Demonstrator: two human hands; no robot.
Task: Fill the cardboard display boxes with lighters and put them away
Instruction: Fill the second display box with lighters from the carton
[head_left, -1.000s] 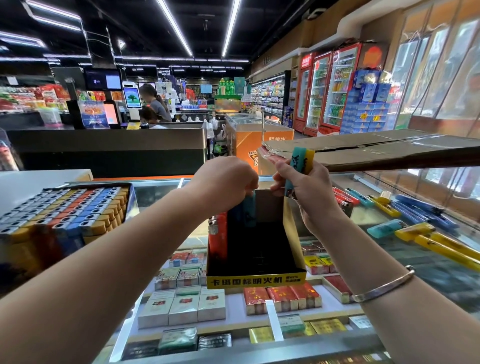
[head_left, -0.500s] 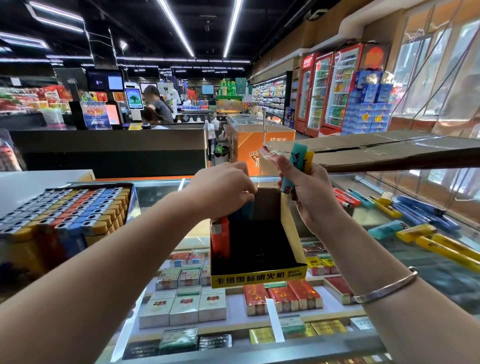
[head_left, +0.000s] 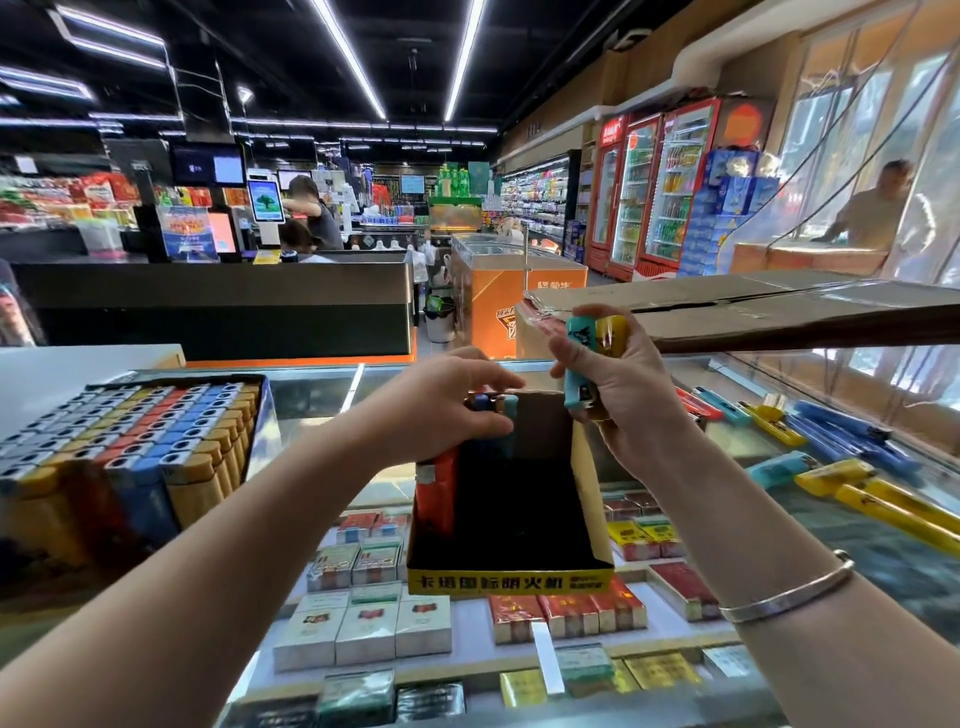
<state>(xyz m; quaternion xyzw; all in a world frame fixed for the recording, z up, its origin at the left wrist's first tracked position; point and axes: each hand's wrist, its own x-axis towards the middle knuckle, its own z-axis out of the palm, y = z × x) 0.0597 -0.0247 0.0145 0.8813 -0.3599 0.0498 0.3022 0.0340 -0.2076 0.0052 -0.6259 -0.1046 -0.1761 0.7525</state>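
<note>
A glass counter (head_left: 649, 447) is seen carrying everything; cigarette packs are shown beneath it, so the surface is judged slippery for anything dropped. A full tray of lighters (head_left: 130, 447) is parked at the left, well apart from the work. The cardboard display box (head_left: 511, 499) is set in the middle, mostly unfilled, with only a short back-left row and a red lighter (head_left: 435, 493) at its left wall. That row is being pressed and steadied by the left hand (head_left: 441, 410), fingers curled over the lighter tops. Risk: if pressure is taken off, the unsupported row is likely tipped into the bare floor of the box. Loose lighters (head_left: 831, 467) are scattered at the right, near the counter edge, and could be knocked off. The right hand (head_left: 618, 395) is clenched around a teal lighter (head_left: 576, 364) and a yellow one (head_left: 612, 336); one could be let slip while the other is fed in.
</note>
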